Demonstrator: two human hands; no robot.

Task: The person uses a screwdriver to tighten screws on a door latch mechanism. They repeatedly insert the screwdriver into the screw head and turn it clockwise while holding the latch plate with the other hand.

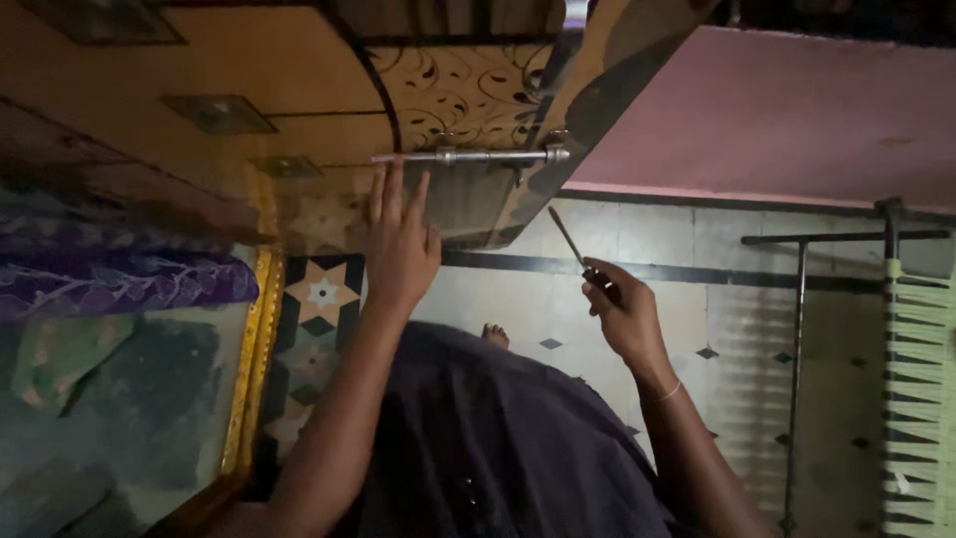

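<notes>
Head view looks down my own front: nearest is the dark cloth of my garment [498, 448], filling the bottom middle, with the toes of one bare foot [495, 336] just showing past its upper edge on the floor [558, 299].

From there my two arms reach up and away from me, well apart. My right hand [622, 317] is closed around the dark handle of a screwdriver [581, 251]; its thin metal shaft slants up and to the left, the tip just below the lower edge of the wooden door [299, 70], not touching it as far as I can tell. A thin bangle sits on that wrist.

My left hand [400, 244] is flat and open, fingers together and pointing up, pressed against the door's face right under the metal sliding bolt [468, 155]. The fingertips reach the bolt's rod. The bolt runs level along the door near its edge, beside a panel with dark leaf scrollwork.

The floor is pale tile with a dark line and small diamond insets; towards the left there is a patterned star border and a yellow strip [254, 349]. Left of that lie purple and green cloths [110, 289]. On the right stands a metal-framed cot [846, 329] with woven tape strung across it. Beyond it rises a pink wall [777, 120].
</notes>
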